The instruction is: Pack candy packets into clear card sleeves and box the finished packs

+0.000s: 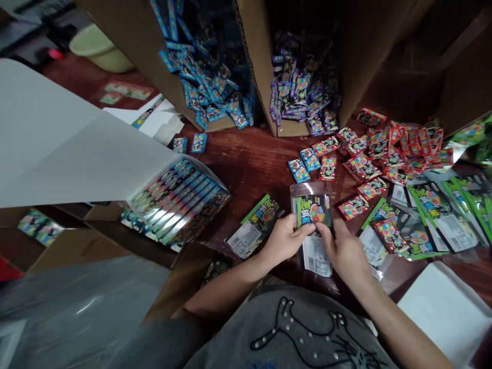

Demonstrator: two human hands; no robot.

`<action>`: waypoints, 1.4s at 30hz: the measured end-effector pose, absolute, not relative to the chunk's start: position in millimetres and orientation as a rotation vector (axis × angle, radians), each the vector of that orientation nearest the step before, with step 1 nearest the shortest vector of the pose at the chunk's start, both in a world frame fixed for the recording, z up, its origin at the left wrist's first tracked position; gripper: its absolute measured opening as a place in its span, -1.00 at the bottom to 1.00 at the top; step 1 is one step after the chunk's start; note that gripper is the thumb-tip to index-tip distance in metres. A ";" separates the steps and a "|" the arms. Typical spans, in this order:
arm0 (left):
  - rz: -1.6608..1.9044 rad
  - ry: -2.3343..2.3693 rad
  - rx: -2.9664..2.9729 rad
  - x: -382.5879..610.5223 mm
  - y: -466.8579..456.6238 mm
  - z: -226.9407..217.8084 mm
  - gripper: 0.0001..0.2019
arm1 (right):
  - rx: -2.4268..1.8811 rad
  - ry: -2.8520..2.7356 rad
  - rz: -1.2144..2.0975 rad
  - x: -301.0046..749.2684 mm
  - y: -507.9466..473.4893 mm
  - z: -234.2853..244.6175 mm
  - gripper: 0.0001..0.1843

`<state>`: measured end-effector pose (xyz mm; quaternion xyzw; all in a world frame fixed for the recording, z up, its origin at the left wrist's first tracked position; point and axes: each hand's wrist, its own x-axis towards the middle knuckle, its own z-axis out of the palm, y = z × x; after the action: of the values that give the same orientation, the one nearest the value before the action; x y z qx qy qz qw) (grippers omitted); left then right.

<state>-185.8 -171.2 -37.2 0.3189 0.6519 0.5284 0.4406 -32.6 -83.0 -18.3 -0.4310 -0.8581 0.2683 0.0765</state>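
Close to my body, a clear plastic bag with a green and black printed card (315, 210) is held between both hands. My left hand (283, 239) grips its left edge, with the thumb pressed on the front. On the opposite edge my right hand (346, 249) pinches it, thumb also on the front; the fingers behind are hidden. Just beyond the bag lie two small blue packets (299, 170) and a red packet (328, 168). A similar printed bag (255, 225) lies left of my left hand. More printed bags (430, 200) overlap to the right, one with a red packet (389, 234) on top.
Cardboard boxes of blue packets (215, 92) and purple packets (302, 95) stand at the back. Loose red packets (395, 146) are heaped at right. An open display box (180, 197) with packed rows sits at left, its white lid (65, 143) raised. A white box (446, 312) is front right.
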 end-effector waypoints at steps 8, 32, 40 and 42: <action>1.302 1.976 1.157 -220.1 -170.3 -29.9 -0.16 | -1.512 -2.757 0.622 -53.2 -88.6 -44.9 -0.74; 0.691 2.346 1.691 -294.5 -93.5 -3.7 -0.24 | -0.600 -2.827 0.028 -179.6 159.8 38.5 -0.42; 0.573 1.793 1.961 -170.8 -132.4 -5.0 -0.19 | -1.241 -2.974 0.052 33.5 -38.6 15.9 -0.37; 0.407 1.691 2.049 -144.4 -135.3 -18.1 -0.18 | -1.352 -2.999 0.297 56.4 -61.2 3.9 -0.33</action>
<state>-144.4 -135.3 -18.1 0.7429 0.6130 0.1477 0.2248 56.4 -61.2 3.9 -0.4079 -0.9050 0.0896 -0.0804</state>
